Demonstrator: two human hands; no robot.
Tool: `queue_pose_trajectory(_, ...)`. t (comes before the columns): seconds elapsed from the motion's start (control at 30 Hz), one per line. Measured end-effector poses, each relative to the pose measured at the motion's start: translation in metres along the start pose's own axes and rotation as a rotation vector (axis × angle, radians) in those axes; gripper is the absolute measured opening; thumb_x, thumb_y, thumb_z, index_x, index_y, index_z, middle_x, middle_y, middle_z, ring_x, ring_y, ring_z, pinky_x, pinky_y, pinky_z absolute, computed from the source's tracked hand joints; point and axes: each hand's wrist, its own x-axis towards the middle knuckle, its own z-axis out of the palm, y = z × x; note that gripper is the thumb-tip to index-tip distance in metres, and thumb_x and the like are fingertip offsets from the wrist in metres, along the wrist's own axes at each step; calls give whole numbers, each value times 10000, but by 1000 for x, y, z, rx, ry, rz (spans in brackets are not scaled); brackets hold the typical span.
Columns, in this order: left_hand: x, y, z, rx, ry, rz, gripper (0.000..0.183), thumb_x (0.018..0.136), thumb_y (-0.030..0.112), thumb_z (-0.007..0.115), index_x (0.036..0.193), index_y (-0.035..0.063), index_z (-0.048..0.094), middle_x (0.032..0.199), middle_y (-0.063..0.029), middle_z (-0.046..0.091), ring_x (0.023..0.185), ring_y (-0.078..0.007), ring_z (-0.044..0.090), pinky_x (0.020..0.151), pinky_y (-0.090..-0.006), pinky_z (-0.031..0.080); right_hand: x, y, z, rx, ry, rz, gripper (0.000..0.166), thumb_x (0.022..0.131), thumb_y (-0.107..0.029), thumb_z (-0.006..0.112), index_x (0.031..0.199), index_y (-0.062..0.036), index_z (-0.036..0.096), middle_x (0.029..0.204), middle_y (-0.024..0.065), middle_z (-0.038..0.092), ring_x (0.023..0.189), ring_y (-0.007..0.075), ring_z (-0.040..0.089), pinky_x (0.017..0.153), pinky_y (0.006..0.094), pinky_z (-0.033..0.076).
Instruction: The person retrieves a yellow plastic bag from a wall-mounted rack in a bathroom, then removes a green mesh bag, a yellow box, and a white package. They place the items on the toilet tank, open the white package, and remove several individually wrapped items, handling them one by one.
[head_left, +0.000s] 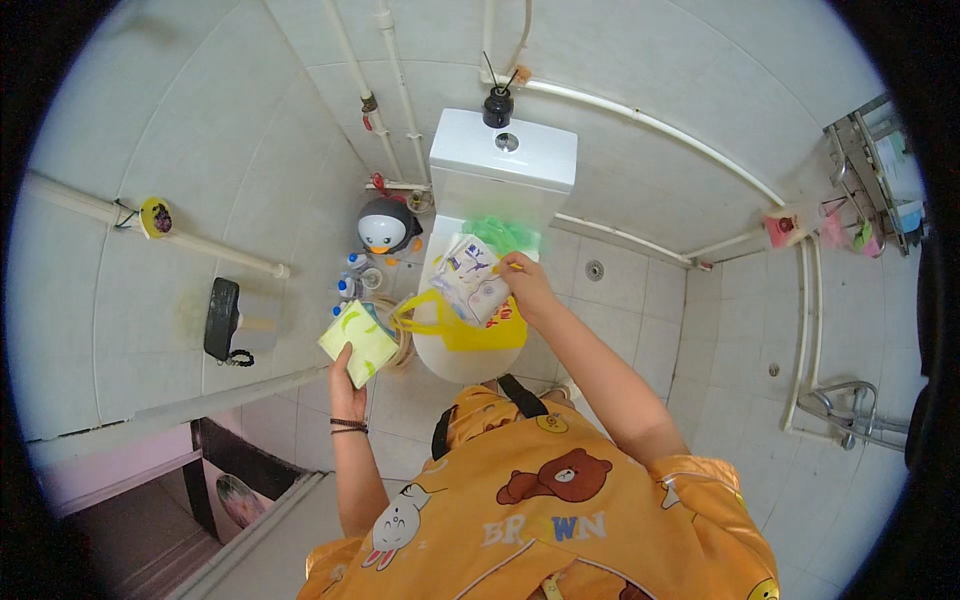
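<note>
My left hand (347, 390) holds a pale green square packet (364, 334) with leaf-like marks, its thumb lying across the top. My right hand (529, 289) pinches the edge of a white plastic package (469, 274) printed in purple. That package is over the closed lid of a white toilet (457, 367). Beneath it, partly covered, lies a yellow bag (476, 334) with loop handles and red writing. A crumpled green plastic bag (499, 234) rests at the back of the lid, against the cistern.
A black reed diffuser (498, 109) stands on the cistern (540, 157). Left of the toilet are a penguin-shaped bin (386, 225), several blue-capped bottles (349, 286) and a partly hidden round basket (405, 349). A black wall-mounted holder (222, 319) juts out at left. White pipes (637, 116) run along the wall.
</note>
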Motion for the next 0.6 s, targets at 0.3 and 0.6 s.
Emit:
queue_pose_trajectory(0.3, -29, 25, 55, 461, -203, 268, 296, 850, 32, 569, 1145, 18, 583, 1094, -83, 604, 976, -137, 558, 769, -252, 475, -87, -102, -9, 137, -122, -106, 31, 889, -68, 508, 894, -92, 528, 791, 20, 598, 735, 78, 539, 656, 219, 399)
queue_pose_trajectory(0.6, -76, 15, 183, 930, -594, 453, 224, 847, 196, 630, 931, -9, 666, 906, -33, 649, 797, -59, 543, 708, -199, 433, -134, -148, -2, 49, -64, -293, 90, 923, -176, 509, 883, -96, 516, 797, -4, 611, 721, 39, 494, 651, 197, 365)
